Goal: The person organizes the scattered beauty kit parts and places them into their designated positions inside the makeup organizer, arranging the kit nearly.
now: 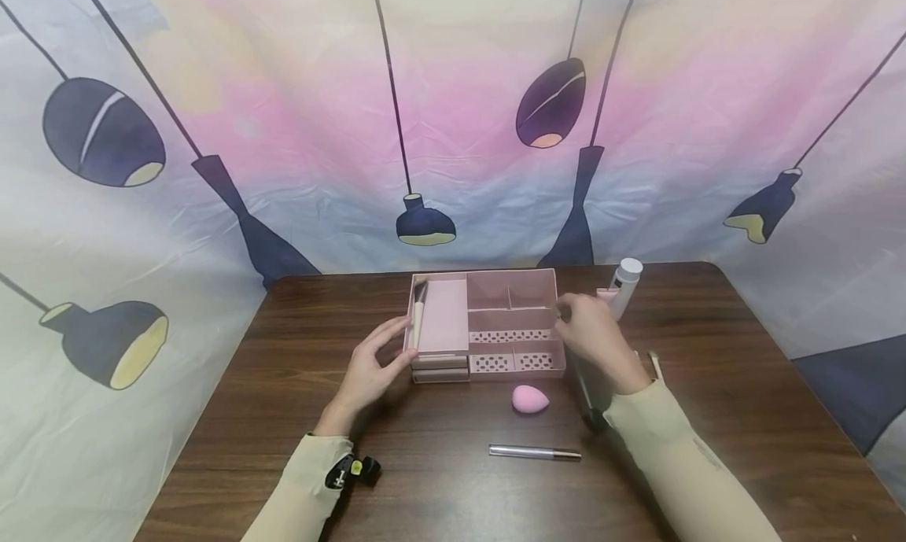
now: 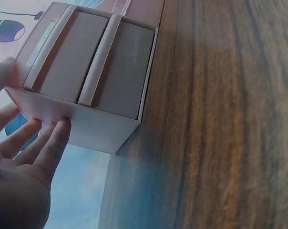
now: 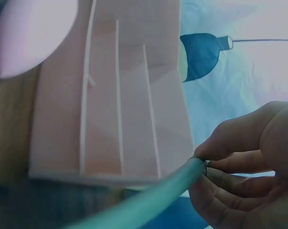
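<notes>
A pink desk organizer [image 1: 510, 322] stands near the back of the table. It has a flat-topped left part over two drawers [image 2: 70, 55] and divided compartments [image 3: 103, 119] on the right. My left hand [image 1: 368, 373] rests against its left side, fingers fairly straight on the side wall and thumb at the front left corner. A makeup brush [image 1: 418, 314] lies on the left part. Beside the organizer's right edge, my right hand [image 1: 594, 333] pinches the handle end of another makeup brush [image 3: 144, 205]. That brush's dark head [image 1: 594, 421] points back under my right forearm.
In front of the organizer lie a pink makeup sponge [image 1: 529, 400] and a slim silver tube [image 1: 534, 452]. A white bottle [image 1: 627, 281] stands behind my right hand, next to a partly hidden pink item [image 1: 605, 293]. A thin pale stick [image 1: 655, 365] shows past my right wrist.
</notes>
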{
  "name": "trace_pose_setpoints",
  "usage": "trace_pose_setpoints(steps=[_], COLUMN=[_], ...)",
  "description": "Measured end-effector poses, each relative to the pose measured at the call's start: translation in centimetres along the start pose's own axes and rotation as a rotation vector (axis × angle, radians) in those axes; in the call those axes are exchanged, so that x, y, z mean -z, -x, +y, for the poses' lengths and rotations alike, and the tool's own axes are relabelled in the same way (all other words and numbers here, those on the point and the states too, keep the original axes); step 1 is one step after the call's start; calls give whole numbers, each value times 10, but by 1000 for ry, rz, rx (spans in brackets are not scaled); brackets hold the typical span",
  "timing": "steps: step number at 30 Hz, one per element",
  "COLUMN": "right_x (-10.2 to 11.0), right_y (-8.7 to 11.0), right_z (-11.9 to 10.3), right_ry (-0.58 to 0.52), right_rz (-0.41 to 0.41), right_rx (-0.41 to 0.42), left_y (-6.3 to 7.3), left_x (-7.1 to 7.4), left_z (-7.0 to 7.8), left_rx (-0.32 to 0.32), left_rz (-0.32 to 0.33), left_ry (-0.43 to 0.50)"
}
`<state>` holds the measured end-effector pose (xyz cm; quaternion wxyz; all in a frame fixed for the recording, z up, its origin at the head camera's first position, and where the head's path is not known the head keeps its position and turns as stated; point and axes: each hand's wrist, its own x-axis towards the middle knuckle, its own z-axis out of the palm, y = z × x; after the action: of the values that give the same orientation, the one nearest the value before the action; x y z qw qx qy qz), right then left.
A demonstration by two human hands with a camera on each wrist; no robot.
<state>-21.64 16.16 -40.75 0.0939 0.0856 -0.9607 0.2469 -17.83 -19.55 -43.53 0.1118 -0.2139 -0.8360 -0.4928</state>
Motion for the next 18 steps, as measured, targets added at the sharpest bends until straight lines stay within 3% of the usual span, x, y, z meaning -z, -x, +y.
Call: trace_pose_setpoints(steps=[18], right_x=[-2], right_y=[-25], right_z=[-51], right_ry=[-106], right_rz=[41], right_rx=[34], left_y=[0], left_x=[2], left_z=[1], left_rx=[5], left_rz=[-13], left_ry=[-1])
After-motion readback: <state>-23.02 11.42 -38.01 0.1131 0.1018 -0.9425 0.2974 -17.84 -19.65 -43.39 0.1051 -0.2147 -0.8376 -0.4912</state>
